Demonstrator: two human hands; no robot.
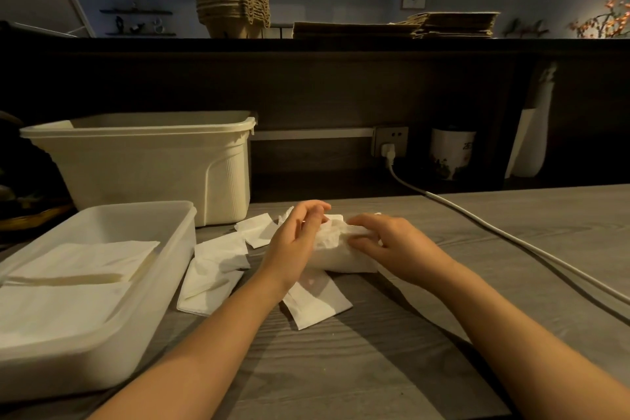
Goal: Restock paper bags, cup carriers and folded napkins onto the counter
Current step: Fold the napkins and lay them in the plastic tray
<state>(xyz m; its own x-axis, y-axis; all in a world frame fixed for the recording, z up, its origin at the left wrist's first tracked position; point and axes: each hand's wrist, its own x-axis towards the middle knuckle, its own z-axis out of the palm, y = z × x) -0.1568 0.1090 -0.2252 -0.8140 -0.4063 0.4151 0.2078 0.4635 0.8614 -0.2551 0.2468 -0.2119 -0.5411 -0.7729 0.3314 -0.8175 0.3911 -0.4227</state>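
A soft pack of white napkins (341, 257) lies on the grey wooden table, its top crumpled open. My left hand (295, 242) presses against its left side, and my right hand (385, 242) pinches the tissue at its top right. Loose folded napkins (214, 273) lie scattered to the left and in front of the pack. More folded napkins (85, 262) are stacked in a shallow white tray (163, 269) at the left. On the raised dark counter behind stand a stack of brown cup carriers (231, 0) and flat piles of paper bags (453, 24).
A tall cream plastic bin (153, 164) stands behind the tray. A white power cable (494, 232) runs from a wall socket (390, 141) diagonally across the table's right side. A white mug (450, 153) sits under the counter ledge at the right.
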